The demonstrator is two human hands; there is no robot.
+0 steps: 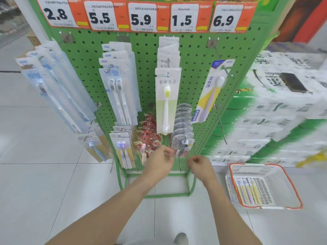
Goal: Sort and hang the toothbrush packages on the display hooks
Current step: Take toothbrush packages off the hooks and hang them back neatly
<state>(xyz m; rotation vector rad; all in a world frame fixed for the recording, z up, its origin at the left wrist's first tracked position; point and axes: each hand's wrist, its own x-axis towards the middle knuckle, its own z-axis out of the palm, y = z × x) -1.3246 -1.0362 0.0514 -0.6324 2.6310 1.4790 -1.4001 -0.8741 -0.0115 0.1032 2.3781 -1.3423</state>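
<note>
In the head view, both hands are held low in front of the green pegboard rack (146,55). The left hand (160,160) is seen with its fingers curled loosely, just beside the grey blister packs (183,131) on a lower hook; whether anything is pinched cannot be told. The right hand (198,165) is curled too, near a bare lower hook (194,149), and no package can be made out in it.

Toothbrush packages are hung on most upper hooks, among them a lone yellow-and-purple toothbrush package (210,92) hanging tilted under the 6.9 price tag (228,19). More of that kind are left lying in the orange-rimmed basket (290,190) on the floor.

Several risks are judged likely. The crowded lower packs could be knocked off if the hands are withdrawn carelessly. The bare hook tips could be snagged against. Packages from the basket could be put on the wrong hook, since similar pale cards are hung side by side.
</note>
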